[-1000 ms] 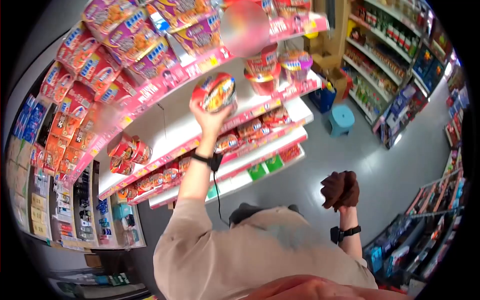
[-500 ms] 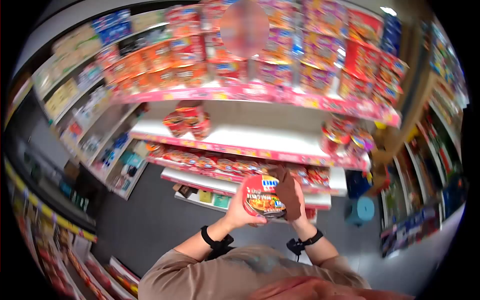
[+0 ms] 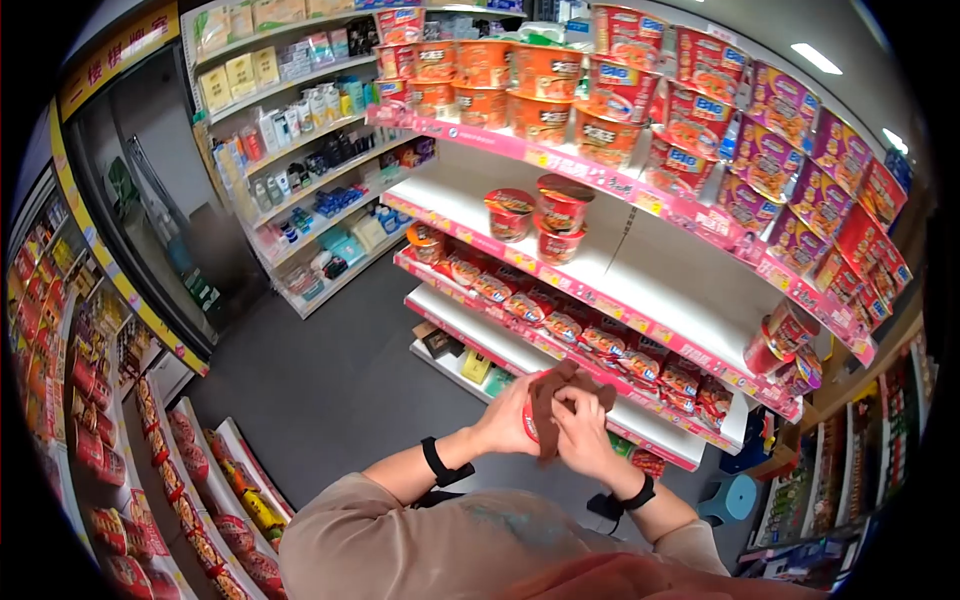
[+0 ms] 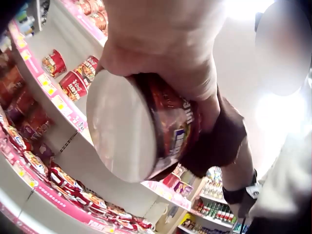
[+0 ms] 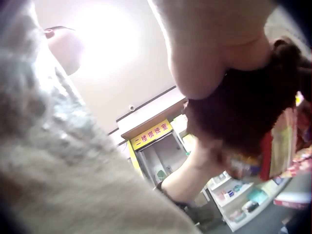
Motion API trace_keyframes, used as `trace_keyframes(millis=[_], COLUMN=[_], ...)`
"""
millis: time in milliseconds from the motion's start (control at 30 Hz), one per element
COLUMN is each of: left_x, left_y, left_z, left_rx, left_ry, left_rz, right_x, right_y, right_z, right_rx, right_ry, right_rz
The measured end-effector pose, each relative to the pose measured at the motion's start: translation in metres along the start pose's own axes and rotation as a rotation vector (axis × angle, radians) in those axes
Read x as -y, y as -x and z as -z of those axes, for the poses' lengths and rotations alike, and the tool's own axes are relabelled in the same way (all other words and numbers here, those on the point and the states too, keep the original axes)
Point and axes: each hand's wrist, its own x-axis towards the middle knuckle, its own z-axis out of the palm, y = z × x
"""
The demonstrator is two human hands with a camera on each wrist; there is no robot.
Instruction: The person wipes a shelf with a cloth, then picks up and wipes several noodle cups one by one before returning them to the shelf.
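My left hand (image 3: 502, 424) grips a red instant noodle bowl (image 4: 168, 122) by its side in front of my body. The bowl is tilted, its pale round base (image 4: 122, 129) facing the left wrist camera. A brown cloth (image 3: 545, 395) lies over the far side of the bowl and hides most of it in the head view. Curled fingers of my right hand (image 3: 584, 435) hold the cloth against the bowl. From the right wrist, the dark cloth (image 5: 239, 109) bunches below that hand, with a strip of the bowl showing beside it.
Ahead stands a shelf unit with pink price strips (image 3: 640, 300). Three red noodle bowls (image 3: 560, 215) sit on its middle shelf, and stacked noodle bowls (image 3: 545, 80) fill the top one. A blue stool (image 3: 730, 498) is at the right, and low racks (image 3: 190, 480) line the left.
My left hand brought the noodle bowl down from the shelf to my body. The right hand came in with the cloth and now works it over the bowl. My view has turned left.
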Motion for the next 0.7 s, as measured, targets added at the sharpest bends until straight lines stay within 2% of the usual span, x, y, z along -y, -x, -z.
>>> trace_keyframes(millis=[67, 100, 133, 167, 267, 300, 333, 400, 433, 467, 533, 567, 633, 700], left_x=[0.0, 0.004, 0.006, 0.011, 0.032, 0.037, 0.042, 0.048, 0.057, 0.058, 0.056, 0.047, 0.047, 0.048], left_y=[0.018, 0.031, 0.035, 0.04, 0.049, 0.053, 0.054, 0.06, 0.067, 0.075, 0.083, 0.079, 0.077, 0.074], left_z=[0.017, 0.02, 0.03, 0.042, 0.08, 0.09, 0.097, 0.105, 0.104, 0.105, 0.111, 0.119, 0.131, 0.144], left_rx=[0.101, 0.001, -0.042, -0.048, -0.063, -0.065, -0.06, -0.037, -0.008, 0.018, 0.06, -0.012, -0.022, 0.012], left_ry=[0.04, -0.037, -0.08, -0.115, -0.182, -0.193, -0.173, -0.133, -0.11, -0.126, -0.16, -0.166, -0.188, -0.21], left_rz=[0.021, -0.071, -0.085, -0.035, 0.091, 0.134, 0.088, 0.009, -0.062, -0.048, -0.032, -0.109, -0.043, 0.072], right_x=[0.0, -0.011, -0.02, -0.02, -0.004, 0.004, 0.022, 0.053, 0.059, 0.063, 0.069, 0.059, 0.042, 0.024], right_y=[-0.025, -0.032, -0.037, -0.038, -0.012, -0.004, -0.008, -0.03, -0.042, -0.052, -0.078, -0.08, -0.079, -0.061], right_z=[-0.016, -0.032, -0.046, -0.057, -0.109, -0.124, -0.128, -0.118, -0.119, -0.118, -0.109, -0.117, -0.136, -0.178], right_rx=[-0.024, -0.039, -0.055, -0.005, -0.014, 0.063, 0.102, 0.152, 0.096, 0.04, -0.004, -0.006, 0.059, 0.051], right_ry=[0.193, 0.116, 0.039, -0.121, -0.014, -0.023, -0.039, -0.067, -0.038, -0.008, -0.007, -0.059, -0.174, 0.032], right_rz=[-0.034, -0.079, -0.125, -0.111, -0.028, -0.093, -0.141, -0.107, -0.042, 0.023, -0.05, -0.104, -0.27, -0.155])
